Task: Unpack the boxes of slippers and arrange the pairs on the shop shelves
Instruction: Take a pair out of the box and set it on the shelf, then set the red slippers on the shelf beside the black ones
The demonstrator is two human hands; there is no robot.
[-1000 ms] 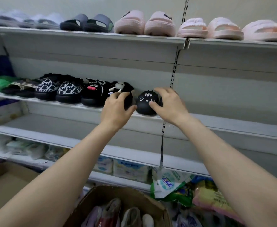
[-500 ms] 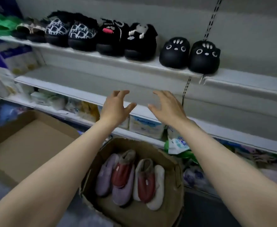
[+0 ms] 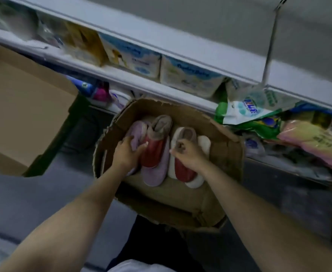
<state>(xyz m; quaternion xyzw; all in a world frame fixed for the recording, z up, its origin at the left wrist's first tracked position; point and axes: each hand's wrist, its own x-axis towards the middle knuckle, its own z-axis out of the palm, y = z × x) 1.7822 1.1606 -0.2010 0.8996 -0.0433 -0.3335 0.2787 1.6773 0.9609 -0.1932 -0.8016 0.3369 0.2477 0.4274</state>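
Both hands reach into the torn cardboard box (image 3: 228,154) on the floor; the left hand (image 3: 127,154) curls its fingers round the lilac slipper (image 3: 136,134) at the box's left side; the right hand (image 3: 187,154) is curled on the red-topped slipper (image 3: 182,169), pinching its brown lining; between the hands lies another red-and-lilac slipper (image 3: 155,154); beyond the hands, white packets (image 3: 188,79) sit on the low shelf (image 3: 141,85); left of the left hand stands a second cardboard box (image 3: 24,107).
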